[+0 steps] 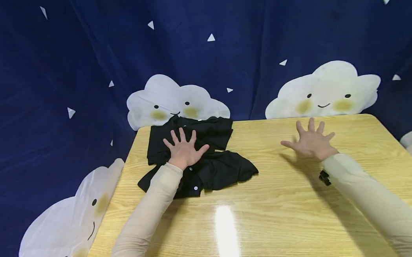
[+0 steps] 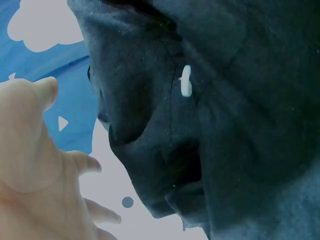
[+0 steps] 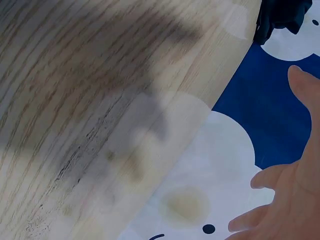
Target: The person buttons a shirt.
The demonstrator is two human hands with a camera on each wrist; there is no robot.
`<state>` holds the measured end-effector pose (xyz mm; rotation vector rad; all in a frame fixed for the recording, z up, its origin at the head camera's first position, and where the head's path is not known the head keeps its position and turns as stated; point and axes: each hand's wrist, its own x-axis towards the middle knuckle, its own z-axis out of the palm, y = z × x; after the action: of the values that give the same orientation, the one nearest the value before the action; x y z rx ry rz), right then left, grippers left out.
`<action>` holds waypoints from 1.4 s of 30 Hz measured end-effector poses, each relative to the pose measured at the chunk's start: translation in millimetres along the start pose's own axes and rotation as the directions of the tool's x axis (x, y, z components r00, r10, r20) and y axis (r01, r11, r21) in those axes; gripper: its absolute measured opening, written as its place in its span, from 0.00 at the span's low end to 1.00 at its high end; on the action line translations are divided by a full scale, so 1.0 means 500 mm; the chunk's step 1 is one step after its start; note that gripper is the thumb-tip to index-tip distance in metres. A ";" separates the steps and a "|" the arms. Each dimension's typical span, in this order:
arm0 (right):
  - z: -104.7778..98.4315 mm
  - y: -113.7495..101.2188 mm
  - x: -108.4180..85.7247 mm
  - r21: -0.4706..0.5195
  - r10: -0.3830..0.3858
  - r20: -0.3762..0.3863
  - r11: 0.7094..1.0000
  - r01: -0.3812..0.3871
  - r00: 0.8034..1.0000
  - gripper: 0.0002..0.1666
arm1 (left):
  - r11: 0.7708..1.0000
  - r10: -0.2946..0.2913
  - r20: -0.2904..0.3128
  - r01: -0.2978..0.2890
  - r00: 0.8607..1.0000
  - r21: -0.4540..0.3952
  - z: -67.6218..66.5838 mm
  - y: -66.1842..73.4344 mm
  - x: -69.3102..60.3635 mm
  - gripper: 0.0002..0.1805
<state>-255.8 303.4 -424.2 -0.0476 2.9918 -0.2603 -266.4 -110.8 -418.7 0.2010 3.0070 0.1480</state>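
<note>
As a person in cream sleeves (image 1: 144,220) reaches across a pale wood-grain table (image 1: 267,207), the left hand (image 1: 186,150) hangs spread wide, fingers straight and fanned, over a rumpled black garment (image 1: 212,169); the dark cloth runs past the fingertips to the table's far edge and out beyond the thumb, with a white button (image 1: 196,188) showing just to the right of the left forearm; the right hand (image 1: 313,142), likewise wide and fanned, is poised above the wood well apart from the garment, a small black object (image 1: 324,178) at its wrist and a shadow falling beneath; between the forearms and nearer the person, a bright strip of glare (image 1: 226,233) lies across the glossy tabletop; beyond both hands rises a navy backdrop (image 1: 245,43) scattered with small white triangles (image 1: 211,37); one smiling cloud (image 1: 175,92) sits behind the left hand, another smiling cloud (image 1: 327,85) behind the right; a larger cloud (image 1: 67,227) tilts beyond the table's edge, left of the left forearm.
</note>
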 end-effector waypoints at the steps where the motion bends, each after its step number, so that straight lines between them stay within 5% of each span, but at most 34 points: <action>1: 0.001 -0.003 0.000 -0.001 0.000 0.003 1.000 0.000 1.000 0.68 | 1.000 0.000 -0.004 0.000 1.000 -0.005 0.000 -0.001 0.000 0.46; 10: 0.004 -0.029 0.002 -0.016 -0.074 -0.024 0.997 0.074 0.997 0.63 | 0.999 0.007 -0.004 -0.007 1.000 -0.039 -0.003 -0.016 0.007 0.47; 20: 0.013 -0.079 0.014 -0.042 -0.171 -0.053 0.985 0.169 0.984 0.55 | 0.997 0.009 -0.106 -0.017 0.994 -0.074 -0.006 -0.034 0.006 0.37; 30: 0.022 -0.154 0.030 -0.031 -0.280 -0.075 0.960 0.278 0.957 0.30 | 0.997 -0.018 -0.183 0.004 0.983 -0.073 -0.017 -0.093 0.007 0.23; 35: 0.026 -0.198 0.039 -0.043 -0.330 -0.091 0.944 0.327 0.940 0.27 | 0.991 -0.045 -0.144 0.025 0.989 -0.135 -0.018 -0.125 0.005 0.22; 42: 0.031 -0.269 0.044 -0.017 -0.371 -0.095 0.929 0.371 0.924 0.25 | 0.984 -0.023 0.009 0.024 1.000 -0.176 -0.008 -0.155 -0.001 0.31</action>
<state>-272.9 167.4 -419.1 -0.6240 3.0568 -0.3110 -276.5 -187.7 -422.7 0.1475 2.9664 0.4075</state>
